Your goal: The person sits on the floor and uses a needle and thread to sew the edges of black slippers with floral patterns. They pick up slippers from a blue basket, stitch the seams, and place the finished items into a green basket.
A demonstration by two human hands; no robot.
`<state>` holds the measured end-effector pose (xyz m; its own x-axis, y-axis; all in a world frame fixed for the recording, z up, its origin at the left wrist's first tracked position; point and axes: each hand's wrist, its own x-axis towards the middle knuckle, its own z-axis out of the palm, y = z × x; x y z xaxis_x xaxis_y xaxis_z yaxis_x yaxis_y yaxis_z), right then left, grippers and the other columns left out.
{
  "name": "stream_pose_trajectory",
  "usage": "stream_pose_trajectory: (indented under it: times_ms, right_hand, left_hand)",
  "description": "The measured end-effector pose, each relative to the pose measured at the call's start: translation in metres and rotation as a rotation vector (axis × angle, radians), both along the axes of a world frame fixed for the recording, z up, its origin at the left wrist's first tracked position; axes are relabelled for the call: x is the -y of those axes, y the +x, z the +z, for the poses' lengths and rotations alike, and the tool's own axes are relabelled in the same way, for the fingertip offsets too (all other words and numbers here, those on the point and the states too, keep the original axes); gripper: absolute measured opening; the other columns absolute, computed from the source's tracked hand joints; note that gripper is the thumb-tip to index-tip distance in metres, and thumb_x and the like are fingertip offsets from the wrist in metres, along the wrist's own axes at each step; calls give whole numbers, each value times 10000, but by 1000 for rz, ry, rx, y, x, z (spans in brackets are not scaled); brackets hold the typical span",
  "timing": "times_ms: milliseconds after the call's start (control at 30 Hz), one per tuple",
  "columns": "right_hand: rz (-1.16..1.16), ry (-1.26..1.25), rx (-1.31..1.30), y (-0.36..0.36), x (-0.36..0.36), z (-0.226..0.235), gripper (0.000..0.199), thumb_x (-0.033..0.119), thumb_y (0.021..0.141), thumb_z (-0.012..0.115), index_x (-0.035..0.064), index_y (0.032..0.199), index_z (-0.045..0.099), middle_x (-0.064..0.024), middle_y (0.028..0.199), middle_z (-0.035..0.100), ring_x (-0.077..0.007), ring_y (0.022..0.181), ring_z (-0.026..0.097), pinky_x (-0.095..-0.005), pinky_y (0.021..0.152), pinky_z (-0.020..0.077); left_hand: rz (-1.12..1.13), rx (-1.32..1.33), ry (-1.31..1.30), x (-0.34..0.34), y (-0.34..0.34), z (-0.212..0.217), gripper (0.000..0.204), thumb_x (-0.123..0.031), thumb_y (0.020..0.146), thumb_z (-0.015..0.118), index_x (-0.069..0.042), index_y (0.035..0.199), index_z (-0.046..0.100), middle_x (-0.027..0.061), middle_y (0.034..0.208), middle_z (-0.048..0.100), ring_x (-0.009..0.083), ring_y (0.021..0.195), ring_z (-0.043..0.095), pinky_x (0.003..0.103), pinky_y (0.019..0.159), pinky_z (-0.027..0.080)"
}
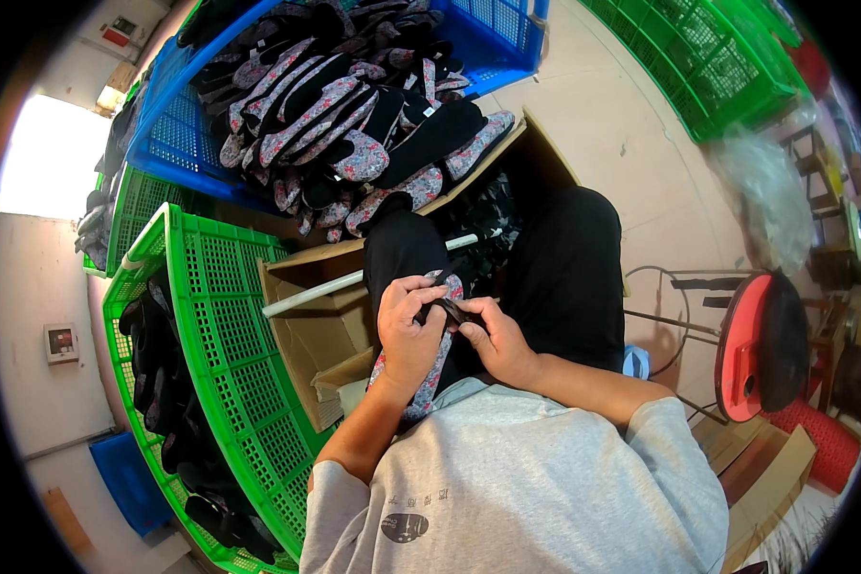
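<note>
Partly under fingers, floral shoe

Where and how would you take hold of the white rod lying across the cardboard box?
Probably by the bare stretch of the white rod left of the person's left knee, from above: it is slim and uncovered there, while the knee hides its middle and the green crate stands close to its left end.

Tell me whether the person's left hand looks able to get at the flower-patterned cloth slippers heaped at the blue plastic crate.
Probably yes: the slippers lie uncovered past the black-clad left knee. But the left hand is gripping a flower-patterned cloth piece, so it would likely need freeing first.
</note>
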<state>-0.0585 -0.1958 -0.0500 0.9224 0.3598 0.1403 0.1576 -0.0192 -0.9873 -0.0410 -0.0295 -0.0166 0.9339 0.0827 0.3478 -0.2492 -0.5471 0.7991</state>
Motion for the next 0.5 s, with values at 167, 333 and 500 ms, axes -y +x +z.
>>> stream_pose_trajectory:
  times_ms: [167, 333, 500]
  right_hand:
    - [-19, 18, 10, 3, -2, 0, 208, 144, 1022, 536, 13, 1179, 496, -128, 983, 645, -199, 844, 665, -309, 754, 522]
    - [-76, 460, -585, 8, 2, 2, 169, 123, 1029, 516, 67, 1188, 502, -38, 936, 647, -39, 631, 443, -178, 557, 384]
    - [-167, 386, -747, 32, 10, 23, 402, 218, 964, 640, 72, 1280, 438, -46, 991, 665, -34, 589, 429, -171, 461, 314]
  left_hand:
    - [10, -41, -23, 0, 0, -4, 255, 66, 693, 652, -61, 902, 724, 102, 971, 647, 268, 919, 613, 359, 828, 497]
    - [67, -4, 61, 8, 1, 7, 265, 23, 678, 683, -32, 938, 670, 106, 972, 632, 286, 924, 602, 365, 835, 491]
    - [144, 11, 245, 10, -1, 15, 290, -33, 633, 744, -35, 873, 582, 95, 901, 604, 299, 868, 585, 385, 776, 483]
